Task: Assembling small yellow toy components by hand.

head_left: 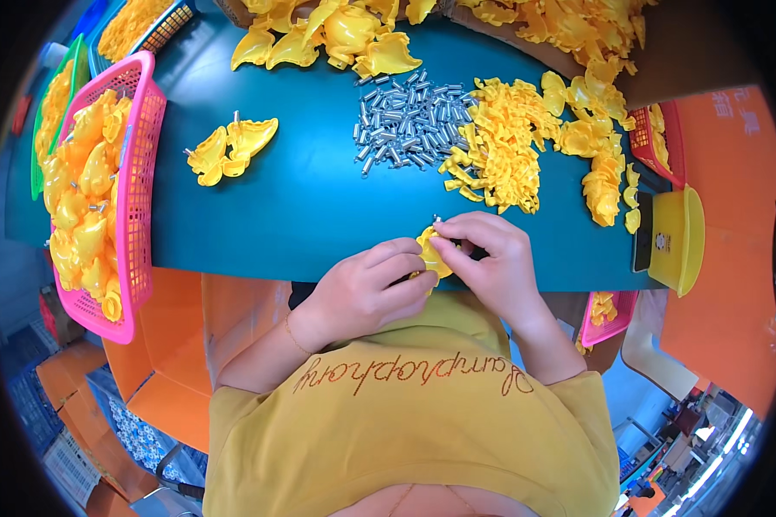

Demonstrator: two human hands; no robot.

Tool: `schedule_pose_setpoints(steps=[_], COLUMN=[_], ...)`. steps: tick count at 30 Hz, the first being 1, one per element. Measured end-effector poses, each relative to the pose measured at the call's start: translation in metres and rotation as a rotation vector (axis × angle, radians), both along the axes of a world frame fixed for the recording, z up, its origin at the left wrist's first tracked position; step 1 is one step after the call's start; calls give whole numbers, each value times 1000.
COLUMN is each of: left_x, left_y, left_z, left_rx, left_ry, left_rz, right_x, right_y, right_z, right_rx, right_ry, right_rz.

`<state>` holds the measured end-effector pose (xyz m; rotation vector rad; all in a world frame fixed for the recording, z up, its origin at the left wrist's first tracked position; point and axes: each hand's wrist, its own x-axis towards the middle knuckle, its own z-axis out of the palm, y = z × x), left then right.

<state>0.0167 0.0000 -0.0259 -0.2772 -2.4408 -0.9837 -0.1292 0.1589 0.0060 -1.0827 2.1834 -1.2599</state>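
Close to the near table edge, my left hand (375,289) is closed on a curved yellow plastic part (431,252), its fingers curled round the left side. My right hand (496,258) pinches at the far end of that part, thumb and index finger together. A small silver metal piece (437,218) pokes out at those fingertips; most of it is hidden. Farther off lie a pile of small silver metal cylinders (409,121) and a heap of small yellow plastic pieces (509,142). Shell-like yellow parts with metal pins (233,148) rest on the table to the left.
A pink basket (138,207) full of yellow parts stands at the left table edge. Larger yellow shells (349,39) lie along the far side. At right are a yellow container (685,241) and a red basket (672,142). The teal table (233,233) lies beneath.
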Motion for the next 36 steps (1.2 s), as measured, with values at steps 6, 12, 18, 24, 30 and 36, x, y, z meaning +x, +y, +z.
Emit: schedule_pose_setpoints(steps=[6,12,18,24,30,36], left_x=[4,44,94,35,-118,-169], left_y=[-1,-50,-99,-98,-118,-148], left_z=[3,20,32,77,95,64], left_rx=[-4,-110,-318,-386,-625,-875], left_ry=[-14,-67,-155,56,28,1], left_rz=[12,321,779,812,429,302], right_x=[-7,-27,-34,-30,-13,-10], right_y=[-3,3,1,0,15,26], right_z=[-8,1,2,7,0,-17], right_rx=[-75,-33,98,-17,-127,-152], right_ry=[257,417,601,593,411,430], right_rz=[88,-115,-100,-66,27,36])
